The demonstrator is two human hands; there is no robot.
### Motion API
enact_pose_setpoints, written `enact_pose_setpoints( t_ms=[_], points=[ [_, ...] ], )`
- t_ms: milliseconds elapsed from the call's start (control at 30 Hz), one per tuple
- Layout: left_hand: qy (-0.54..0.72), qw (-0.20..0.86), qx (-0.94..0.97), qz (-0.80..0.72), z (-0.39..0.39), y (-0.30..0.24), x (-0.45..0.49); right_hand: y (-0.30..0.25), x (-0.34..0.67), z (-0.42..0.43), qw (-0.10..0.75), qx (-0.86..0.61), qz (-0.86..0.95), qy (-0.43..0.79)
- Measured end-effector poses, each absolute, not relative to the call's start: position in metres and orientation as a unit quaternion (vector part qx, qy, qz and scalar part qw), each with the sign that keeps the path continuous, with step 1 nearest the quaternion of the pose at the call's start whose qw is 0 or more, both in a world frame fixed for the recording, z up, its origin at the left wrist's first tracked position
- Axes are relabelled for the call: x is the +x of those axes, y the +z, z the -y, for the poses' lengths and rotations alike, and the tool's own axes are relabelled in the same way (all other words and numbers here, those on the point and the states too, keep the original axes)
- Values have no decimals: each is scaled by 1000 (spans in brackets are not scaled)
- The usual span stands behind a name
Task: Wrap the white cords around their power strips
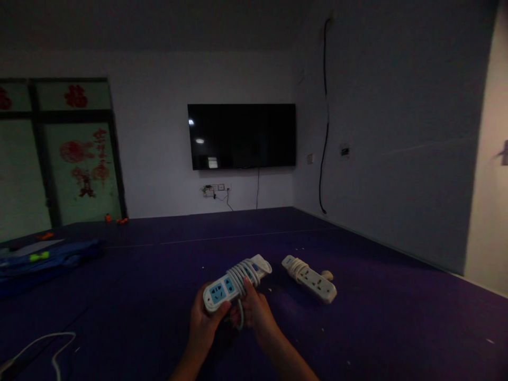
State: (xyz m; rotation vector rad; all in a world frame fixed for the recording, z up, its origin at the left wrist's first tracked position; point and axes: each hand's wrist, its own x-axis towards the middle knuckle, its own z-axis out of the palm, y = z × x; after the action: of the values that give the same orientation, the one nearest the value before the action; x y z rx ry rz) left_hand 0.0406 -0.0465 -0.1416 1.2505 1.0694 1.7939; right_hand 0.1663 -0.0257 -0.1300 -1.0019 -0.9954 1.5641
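Observation:
A white power strip [234,281] with blue socket faces has its white cord wound round its middle. My left hand [205,320] grips its near end from below, thumb on the front edge. My right hand [256,312] is closed on the strip's right side, its fingers against the coiled cord, and a loose bit of cord hangs between my hands. A second white power strip [311,278], also wrapped in its cord, lies on the dark purple floor [357,328] just to the right, untouched.
A loose white cable [47,344] curls on the floor at the lower left. A blue bag-like heap [43,259] lies at the far left. A black TV [241,136] hangs on the far wall above a wall socket [214,189]. The room is dim.

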Motion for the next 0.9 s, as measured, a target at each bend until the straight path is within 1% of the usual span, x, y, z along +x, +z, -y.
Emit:
enact_pose_setpoints(
  t_ms=[100,467,567,733,900],
  points=[
    [686,325,505,-411,46,-141,39,-128,166,29,507,-429,404,630],
    [674,298,519,-433,58,-124,37,-140,165,22,510,-422,486,570],
    [675,266,529,-442,60,-124,37,-139,166,22,512,-432,494,554],
    [658,180,574,-454,57,-131,33,-137,165,21,523,-440,491,540],
    [649,147,599,-446,53,-138,29,-136,166,24,538,-427,471,554]
  ],
)
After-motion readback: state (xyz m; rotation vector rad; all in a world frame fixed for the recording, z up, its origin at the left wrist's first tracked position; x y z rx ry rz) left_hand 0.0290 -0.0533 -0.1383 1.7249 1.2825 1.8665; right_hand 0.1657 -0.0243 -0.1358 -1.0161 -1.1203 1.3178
